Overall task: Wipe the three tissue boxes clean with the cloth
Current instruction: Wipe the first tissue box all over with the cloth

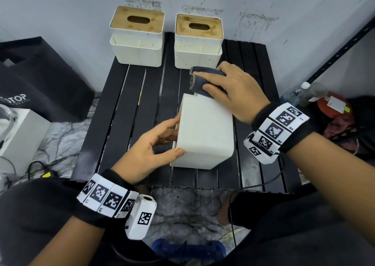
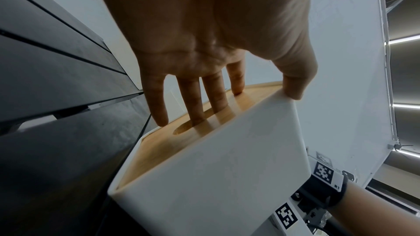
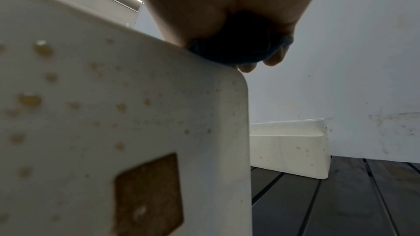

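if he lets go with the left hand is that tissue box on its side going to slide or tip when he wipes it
The tissue box probably slides rather than tips: it lies on a broad flat side on the slatted table. Its smooth hard walls look slippery. It seems light, since the left hand steadies it with straight fingers.

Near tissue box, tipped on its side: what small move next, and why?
Probably draw the cloth in the right hand along the upturned face of the near tissue box. It sits at the far edge, and the left hand steadies the box at its wooden lid.
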